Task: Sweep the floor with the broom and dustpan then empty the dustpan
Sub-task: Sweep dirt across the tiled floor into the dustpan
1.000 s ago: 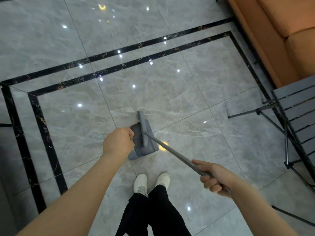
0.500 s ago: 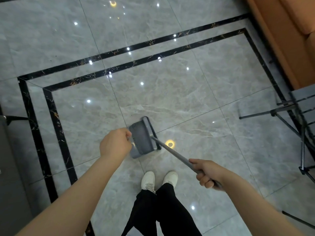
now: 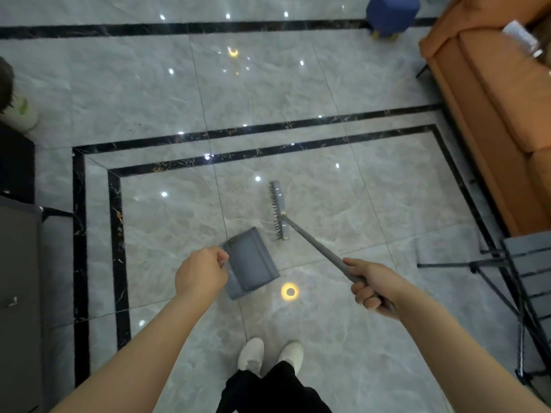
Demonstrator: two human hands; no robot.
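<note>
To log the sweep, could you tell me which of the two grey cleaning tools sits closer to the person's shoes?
The dustpan, held in the left hand. The broom, whose handle is in the right hand, reaches farther out across the floor.

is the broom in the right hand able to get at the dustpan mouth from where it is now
Probably yes. The right hand grips the broom, whose head sits just beyond the dustpan held by the left hand. Only bare tile lies between head and pan, so a short pull back should reach it.
</note>
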